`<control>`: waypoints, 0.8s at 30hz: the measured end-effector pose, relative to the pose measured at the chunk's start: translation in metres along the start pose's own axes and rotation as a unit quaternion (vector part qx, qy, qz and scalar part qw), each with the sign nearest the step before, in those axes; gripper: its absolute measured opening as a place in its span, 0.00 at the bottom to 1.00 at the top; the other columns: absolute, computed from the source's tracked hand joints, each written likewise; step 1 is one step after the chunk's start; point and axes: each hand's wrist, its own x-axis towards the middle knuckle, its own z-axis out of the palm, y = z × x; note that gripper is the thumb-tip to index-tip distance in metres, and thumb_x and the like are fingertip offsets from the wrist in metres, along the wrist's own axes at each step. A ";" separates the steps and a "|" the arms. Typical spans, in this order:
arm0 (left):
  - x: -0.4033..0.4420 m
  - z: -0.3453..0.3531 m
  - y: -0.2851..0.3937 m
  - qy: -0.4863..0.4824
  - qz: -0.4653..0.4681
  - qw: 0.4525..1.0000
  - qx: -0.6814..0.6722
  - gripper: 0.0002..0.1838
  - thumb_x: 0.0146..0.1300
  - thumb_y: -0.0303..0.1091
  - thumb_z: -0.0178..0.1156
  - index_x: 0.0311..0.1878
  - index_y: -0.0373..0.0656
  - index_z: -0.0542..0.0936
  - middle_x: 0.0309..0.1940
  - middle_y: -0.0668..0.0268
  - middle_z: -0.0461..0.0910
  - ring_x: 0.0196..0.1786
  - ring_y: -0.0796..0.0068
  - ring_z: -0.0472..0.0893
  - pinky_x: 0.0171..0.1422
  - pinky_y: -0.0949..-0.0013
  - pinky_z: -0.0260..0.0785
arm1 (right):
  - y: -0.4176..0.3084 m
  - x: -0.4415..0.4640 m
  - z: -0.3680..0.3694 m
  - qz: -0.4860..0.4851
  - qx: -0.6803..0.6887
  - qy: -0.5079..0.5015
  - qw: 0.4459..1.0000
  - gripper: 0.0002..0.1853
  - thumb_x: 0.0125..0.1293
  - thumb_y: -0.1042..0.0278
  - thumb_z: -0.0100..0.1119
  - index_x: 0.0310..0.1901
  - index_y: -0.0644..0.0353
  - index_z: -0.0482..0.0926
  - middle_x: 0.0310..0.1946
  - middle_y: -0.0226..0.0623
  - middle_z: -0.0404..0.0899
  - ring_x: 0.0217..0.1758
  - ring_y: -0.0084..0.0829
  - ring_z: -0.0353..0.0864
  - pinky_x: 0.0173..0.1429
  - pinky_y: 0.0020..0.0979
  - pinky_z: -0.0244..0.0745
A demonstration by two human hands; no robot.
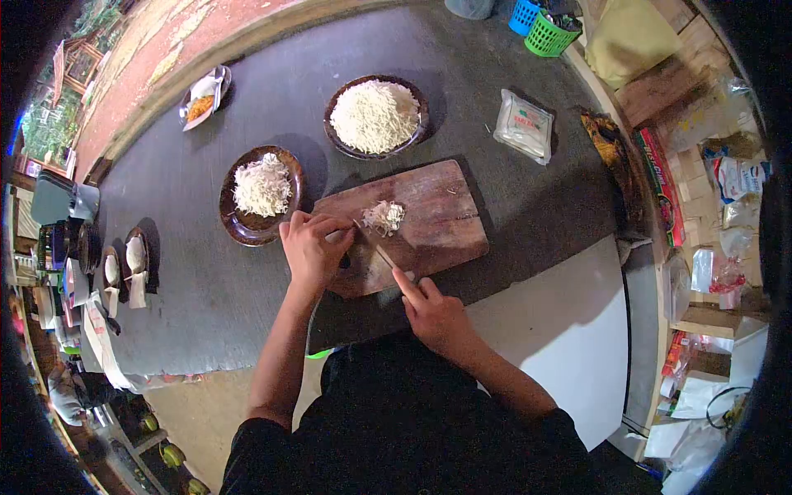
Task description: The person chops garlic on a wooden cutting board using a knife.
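Observation:
A wooden cutting board (pixel 441 219) lies at the table's front edge, with a small heap of pale shreds (pixel 384 216) on it. My right hand (pixel 437 315) grips a knife (pixel 385 256), its blade pointing up and left over the board. At the board's left side, my left hand (pixel 316 246) has its fingers curled around a small pale piece that is mostly hidden. Just beyond that hand is a brown plate (pixel 253 235) of white shreds (pixel 262 186). Behind the board stands a larger brown plate (pixel 369 154) heaped with white shreds (pixel 375 117).
A white plastic packet (pixel 525 127) lies at the back right. Green (pixel 551 35) and blue baskets (pixel 524 16) stand at the far edge. A dish with orange food (pixel 200 107) is at the back left, and two small dishes (pixel 137 256) sit at the left.

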 end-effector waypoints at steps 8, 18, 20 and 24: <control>0.001 -0.004 0.002 -0.002 -0.011 1.000 0.004 0.07 0.53 0.44 0.75 0.34 0.58 0.91 0.37 0.80 0.90 0.43 0.71 0.77 0.54 0.62 0.62 | 0.002 -0.001 0.001 -0.003 -0.036 -0.002 0.999 0.32 0.73 0.64 0.57 0.78 0.46 0.63 0.38 0.42 0.74 0.28 0.46 0.83 0.31 0.45 0.83; 0.001 -0.003 0.003 0.006 0.003 1.000 0.004 0.06 0.53 0.43 0.76 0.34 0.58 0.91 0.37 0.80 0.90 0.45 0.70 0.78 0.54 0.62 0.62 | 0.012 -0.019 -0.001 0.002 -0.008 0.017 1.000 0.33 0.73 0.65 0.58 0.78 0.45 0.63 0.39 0.41 0.73 0.28 0.45 0.81 0.31 0.44 0.82; 0.001 -0.003 0.003 0.007 0.005 1.000 0.007 0.07 0.52 0.42 0.76 0.35 0.58 0.91 0.38 0.80 0.90 0.45 0.70 0.78 0.54 0.62 0.63 | 0.012 -0.017 0.001 -0.026 -0.016 0.007 1.000 0.33 0.74 0.62 0.56 0.79 0.46 0.60 0.40 0.44 0.76 0.25 0.47 0.82 0.27 0.48 0.82; 0.000 -0.001 0.000 0.006 0.007 1.000 0.012 0.07 0.51 0.41 0.75 0.35 0.58 0.91 0.38 0.81 0.90 0.44 0.70 0.78 0.54 0.61 0.63 | 0.009 -0.007 0.004 -0.034 -0.006 0.015 0.999 0.33 0.74 0.62 0.56 0.79 0.47 0.60 0.42 0.45 0.77 0.26 0.48 0.83 0.28 0.48 0.84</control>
